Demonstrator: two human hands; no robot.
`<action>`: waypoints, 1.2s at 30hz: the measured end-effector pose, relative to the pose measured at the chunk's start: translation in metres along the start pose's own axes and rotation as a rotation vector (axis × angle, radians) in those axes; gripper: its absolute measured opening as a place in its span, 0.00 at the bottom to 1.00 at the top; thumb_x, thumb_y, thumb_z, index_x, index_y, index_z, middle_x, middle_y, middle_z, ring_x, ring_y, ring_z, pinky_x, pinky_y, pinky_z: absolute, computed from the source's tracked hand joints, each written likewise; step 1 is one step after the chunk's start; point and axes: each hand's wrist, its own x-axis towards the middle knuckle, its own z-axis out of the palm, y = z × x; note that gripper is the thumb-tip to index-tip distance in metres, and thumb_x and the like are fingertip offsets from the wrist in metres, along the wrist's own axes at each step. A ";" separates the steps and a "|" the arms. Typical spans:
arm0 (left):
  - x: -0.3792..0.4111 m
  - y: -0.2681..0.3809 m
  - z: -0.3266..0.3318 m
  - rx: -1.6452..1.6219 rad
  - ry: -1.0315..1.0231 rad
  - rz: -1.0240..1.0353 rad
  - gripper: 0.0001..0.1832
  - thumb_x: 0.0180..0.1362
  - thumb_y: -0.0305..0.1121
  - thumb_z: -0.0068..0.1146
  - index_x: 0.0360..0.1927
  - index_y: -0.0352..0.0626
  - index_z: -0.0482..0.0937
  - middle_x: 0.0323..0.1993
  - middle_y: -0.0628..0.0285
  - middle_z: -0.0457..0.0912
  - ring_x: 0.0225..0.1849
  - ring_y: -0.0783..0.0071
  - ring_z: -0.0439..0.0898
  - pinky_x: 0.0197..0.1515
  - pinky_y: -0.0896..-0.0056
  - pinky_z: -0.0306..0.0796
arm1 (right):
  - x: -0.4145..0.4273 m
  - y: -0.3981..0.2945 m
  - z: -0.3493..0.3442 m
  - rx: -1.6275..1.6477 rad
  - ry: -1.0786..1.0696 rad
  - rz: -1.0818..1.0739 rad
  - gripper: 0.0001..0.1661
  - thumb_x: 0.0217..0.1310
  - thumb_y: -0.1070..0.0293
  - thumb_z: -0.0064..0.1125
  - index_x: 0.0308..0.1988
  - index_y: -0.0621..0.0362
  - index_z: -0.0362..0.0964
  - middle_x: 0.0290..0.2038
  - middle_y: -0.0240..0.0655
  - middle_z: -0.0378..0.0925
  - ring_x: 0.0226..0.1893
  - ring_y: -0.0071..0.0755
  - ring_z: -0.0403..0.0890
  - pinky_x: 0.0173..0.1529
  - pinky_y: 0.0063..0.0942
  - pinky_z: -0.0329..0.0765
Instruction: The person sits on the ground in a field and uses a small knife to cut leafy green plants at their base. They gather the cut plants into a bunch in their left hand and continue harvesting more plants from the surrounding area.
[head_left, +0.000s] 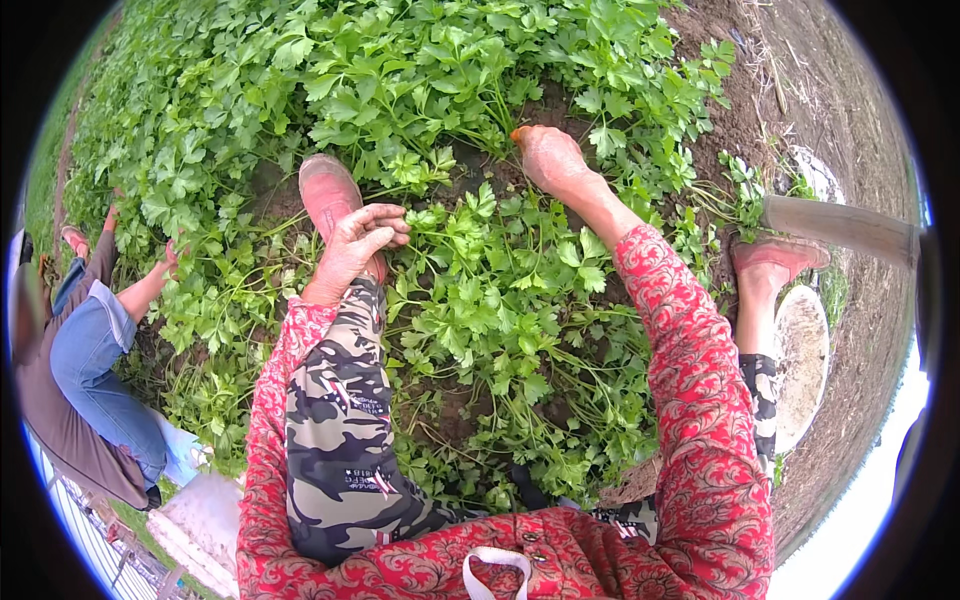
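Observation:
My right hand (551, 157) is closed at the base of a leafy green plant (499, 131) that looks like celery or parsley. A small orange thing shows at its fingertips; what the fingers grip is hidden. My left hand (360, 244) hovers above a red shoe (328, 191), fingers loosely curled, its tips beside the leaves of a low plant (431, 225). Whether it holds a leaf or stem cannot be told. Cut or loose leafy stems (480, 322) lie or stand thickly between my legs.
A co-worker in blue jeans (94, 352) crouches at the left, a hand among the plants. At the right are my other shoe (780, 253), a dirty white round lid or basin (801, 367), a grey strap-like piece (840, 225) and bare soil (862, 150). A pale board (199, 525) lies lower left.

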 end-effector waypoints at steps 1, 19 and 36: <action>-0.002 0.002 0.004 -0.008 0.023 -0.013 0.16 0.56 0.25 0.48 0.48 0.33 0.69 0.37 0.59 0.77 0.38 0.73 0.77 0.44 0.75 0.71 | 0.006 -0.001 0.012 0.016 -0.002 0.030 0.17 0.49 0.74 0.44 0.41 0.57 0.73 0.34 0.47 0.76 0.36 0.50 0.77 0.43 0.39 0.73; -0.002 0.001 0.000 -0.009 0.020 0.018 0.16 0.55 0.26 0.49 0.48 0.32 0.69 0.38 0.57 0.77 0.38 0.71 0.77 0.44 0.73 0.71 | -0.007 -0.006 0.041 0.189 0.003 0.086 0.33 0.42 0.83 0.39 0.51 0.47 0.65 0.58 0.45 0.58 0.52 0.49 0.68 0.54 0.37 0.66; 0.106 0.040 0.074 2.084 0.138 0.847 0.16 0.45 0.34 0.51 0.40 0.41 0.73 0.42 0.55 0.72 0.56 0.58 0.64 0.64 0.43 0.39 | 0.014 -0.019 0.035 -0.419 -0.091 -0.109 0.23 0.52 0.68 0.46 0.51 0.53 0.62 0.50 0.50 0.66 0.32 0.42 0.79 0.36 0.35 0.76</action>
